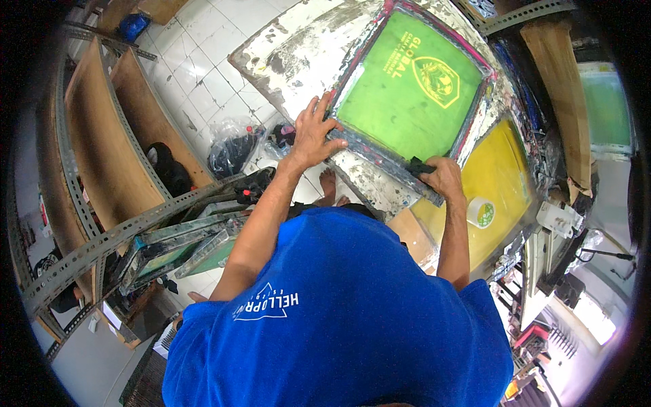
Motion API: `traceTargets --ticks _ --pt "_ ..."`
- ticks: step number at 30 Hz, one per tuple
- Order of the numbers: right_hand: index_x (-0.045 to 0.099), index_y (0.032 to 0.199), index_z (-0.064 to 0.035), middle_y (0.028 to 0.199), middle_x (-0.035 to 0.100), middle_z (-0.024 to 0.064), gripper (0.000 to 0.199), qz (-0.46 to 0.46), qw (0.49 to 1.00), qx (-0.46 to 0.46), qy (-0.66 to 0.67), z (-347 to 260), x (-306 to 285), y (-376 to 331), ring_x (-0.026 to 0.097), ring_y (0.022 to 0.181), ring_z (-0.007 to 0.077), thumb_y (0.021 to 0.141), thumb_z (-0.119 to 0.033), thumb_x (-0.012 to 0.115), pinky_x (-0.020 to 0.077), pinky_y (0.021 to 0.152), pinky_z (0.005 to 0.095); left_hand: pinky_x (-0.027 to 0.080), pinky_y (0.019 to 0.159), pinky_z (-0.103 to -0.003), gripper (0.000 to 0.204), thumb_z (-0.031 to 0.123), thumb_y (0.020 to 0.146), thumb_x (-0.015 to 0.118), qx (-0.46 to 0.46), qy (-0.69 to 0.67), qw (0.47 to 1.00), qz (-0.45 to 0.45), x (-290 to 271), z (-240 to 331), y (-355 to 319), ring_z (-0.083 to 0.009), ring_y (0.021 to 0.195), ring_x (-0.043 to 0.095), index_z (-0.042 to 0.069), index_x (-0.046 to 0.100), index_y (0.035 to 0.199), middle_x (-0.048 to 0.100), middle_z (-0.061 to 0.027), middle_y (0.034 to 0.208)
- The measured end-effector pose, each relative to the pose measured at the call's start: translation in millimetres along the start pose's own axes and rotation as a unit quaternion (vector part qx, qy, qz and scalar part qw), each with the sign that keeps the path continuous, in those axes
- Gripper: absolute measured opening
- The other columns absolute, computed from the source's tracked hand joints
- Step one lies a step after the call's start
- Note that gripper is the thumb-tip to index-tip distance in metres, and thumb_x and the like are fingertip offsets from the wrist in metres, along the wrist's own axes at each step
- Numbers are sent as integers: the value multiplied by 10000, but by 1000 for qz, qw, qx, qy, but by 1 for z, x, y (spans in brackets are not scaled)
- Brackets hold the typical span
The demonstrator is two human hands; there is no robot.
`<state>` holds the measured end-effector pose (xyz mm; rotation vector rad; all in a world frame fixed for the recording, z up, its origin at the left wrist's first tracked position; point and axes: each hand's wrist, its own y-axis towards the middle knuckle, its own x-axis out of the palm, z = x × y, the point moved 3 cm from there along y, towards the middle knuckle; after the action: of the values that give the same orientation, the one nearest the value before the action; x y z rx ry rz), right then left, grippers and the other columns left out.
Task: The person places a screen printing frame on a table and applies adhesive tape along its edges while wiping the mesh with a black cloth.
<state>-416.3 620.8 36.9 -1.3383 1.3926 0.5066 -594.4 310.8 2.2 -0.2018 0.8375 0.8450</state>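
Observation:
A screen-printing frame (pixel 407 85) with green mesh and a yellow emblem lies on a paint-crusted white table (pixel 285 57). My left hand (pixel 314 136) rests at the frame's near-left corner, its fingers spread and touching the edge. At the near-right corner, my right hand (pixel 444 178) is closed on a dark cloth (pixel 420 167), pressing it to the frame's border. Part of the cloth is hidden inside the fingers.
A yellow sheet (pixel 502 169) carries a round white tub (pixel 481 211) right of my right forearm. Wooden shelves (pixel 102 129) on perforated metal rails stand at the left. More frames (pixel 183 247) lean below them. A plastic bag (pixel 232 149) lies on the tiled floor (pixel 203 64).

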Motion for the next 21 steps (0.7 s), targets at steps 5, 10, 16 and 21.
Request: traceTargets --ticks 5,10,16,21 --pt "726 899 -30 913 699 198 332 17 997 -71 39 -59 8 35 660 916 388 624 -207 782 515 819 456 192 1115 -605 401 463 721 808 -9 -4 1000 3 2 0 -1 -453 1448 210 150 692 945 234 -167 1611" --pt "735 888 -31 879 698 211 324 0 991 -112 67 -119 21 82 668 879 391 620 -212 759 522 797 457 195 1111 -590 486 456 708 809 -22 -31 999 11 -1 2 0 -448 1443 221 112 627 999 245 -169 1607" --pt "750 866 -42 809 695 215 310 36 981 -150 118 -179 35 119 679 796 391 614 -222 748 534 758 456 213 1095 -581 791 335 636 876 -46 -58 997 28 -4 8 -1 -424 1442 241 86 451 1255 266 -144 1601" --pt "750 842 -62 751 688 193 271 43 979 -127 153 -189 45 125 671 743 384 627 -227 739 529 706 449 207 1099 -574 951 376 640 864 -65 -70 995 24 -2 5 -3 -407 1445 247 69 375 1396 272 -134 1598"
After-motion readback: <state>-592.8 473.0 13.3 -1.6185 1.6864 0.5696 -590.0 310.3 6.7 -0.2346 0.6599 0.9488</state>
